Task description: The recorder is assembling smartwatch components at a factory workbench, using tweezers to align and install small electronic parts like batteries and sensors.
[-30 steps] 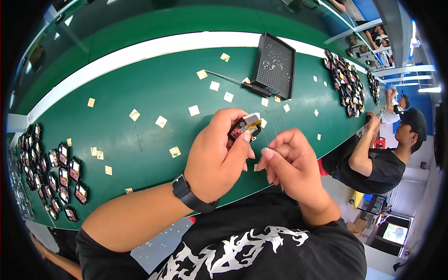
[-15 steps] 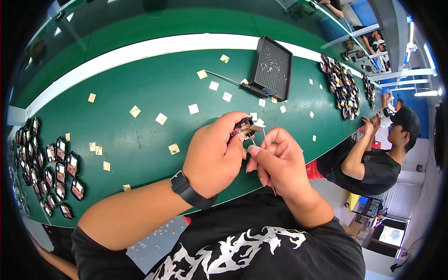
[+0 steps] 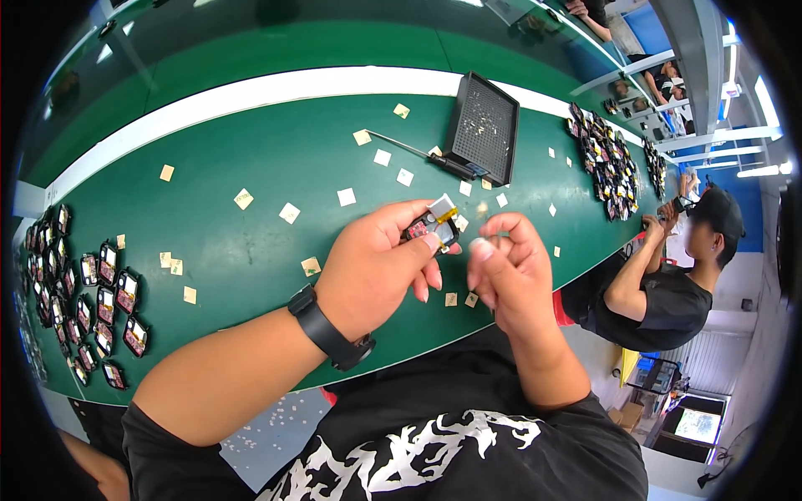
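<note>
My left hand [image 3: 372,259] grips a small black device housing [image 3: 415,231] between thumb and fingers, its open side facing up. Inside sit a reddish circuit board and a flat silver battery [image 3: 442,207] with yellow tape, which stands up tilted at the housing's far edge. Just to the right, apart from the housing, my right hand [image 3: 514,267] is closed with thumb and forefinger curled together. What its fingers hold, if anything, is hidden. A blurred beige speck [image 3: 482,209] shows just above those fingertips.
Small beige paper squares [image 3: 289,213] lie scattered over the green table [image 3: 234,275]. A black perforated tray [image 3: 483,125] and a thin screwdriver [image 3: 418,150] are at the back. Similar housings [image 3: 107,305] cluster at far left and in a pile [image 3: 606,163] at right, near a co-worker [image 3: 668,284].
The thin metal prongs in my right hand no longer show. That hand has drawn back from the housing. The battery has tipped up, and the housing has turned to show its board.
</note>
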